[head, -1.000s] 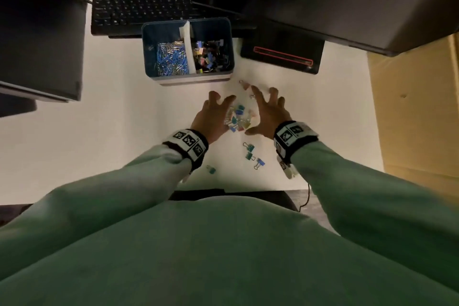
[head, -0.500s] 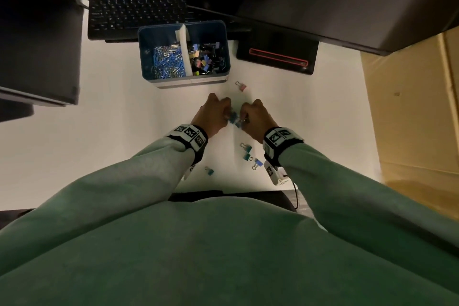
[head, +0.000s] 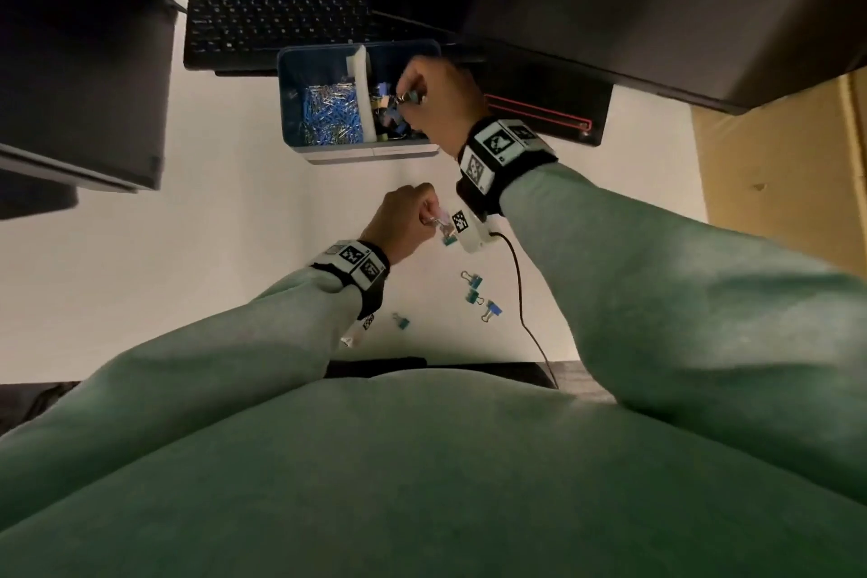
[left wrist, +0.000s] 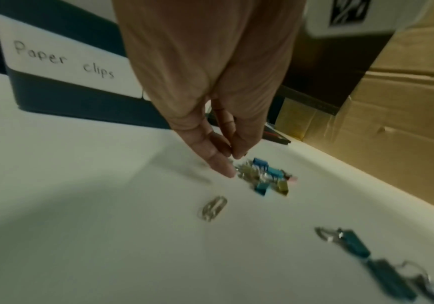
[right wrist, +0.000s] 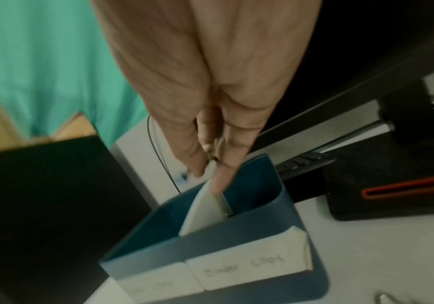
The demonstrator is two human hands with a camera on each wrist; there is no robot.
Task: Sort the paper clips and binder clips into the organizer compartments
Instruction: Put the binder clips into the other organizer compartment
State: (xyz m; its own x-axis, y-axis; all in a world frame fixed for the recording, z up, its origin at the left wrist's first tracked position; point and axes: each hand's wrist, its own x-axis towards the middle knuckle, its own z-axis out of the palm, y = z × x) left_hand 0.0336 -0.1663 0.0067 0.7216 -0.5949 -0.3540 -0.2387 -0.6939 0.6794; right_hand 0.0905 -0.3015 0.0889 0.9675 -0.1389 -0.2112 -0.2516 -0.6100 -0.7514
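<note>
My right hand (head: pixel 434 94) hangs over the right compartment of the blue organizer (head: pixel 323 141), its grip pinched on a small bunch of binder clips (head: pixel 409 98) whose wire handles and a teal body show between thumb and fingertips. In the right wrist view the fingers (right wrist: pixel 226 168) are pressed together around a bit of metal just above the organizer's white divider (right wrist: pixel 205 214). That compartment carries a label reading "Binder clips" (right wrist: pixel 247 267) and already holds a dark, mixed heap of binder clips (head: pixel 389 122). The left compartment, labelled "Paper clips" (left wrist: pixel 65 59), holds a pile of blue and silver paper clips (head: pixel 330 113).

My left hand (head: pixel 408 221) is low over the white counter (head: pixel 187 249), nearer to me than the organizer. Its grip is curled, thumb and fingertips drawn together at the edge of a small cluster of binder clips (left wrist: pixel 265 176) in blue, teal and yellow; whether I have actually pinched one or only touch it, I cannot tell. A lone silver paper clip (left wrist: pixel 212 207) lies just beside that cluster.

Closer to my body, four more binder clips (head: pixel 474 291) lie scattered on the counter. Behind the organizer sit a black keyboard (head: pixel 277 21) and dark monitors, and a cardboard box (head: pixel 779 183) stands to the right.
</note>
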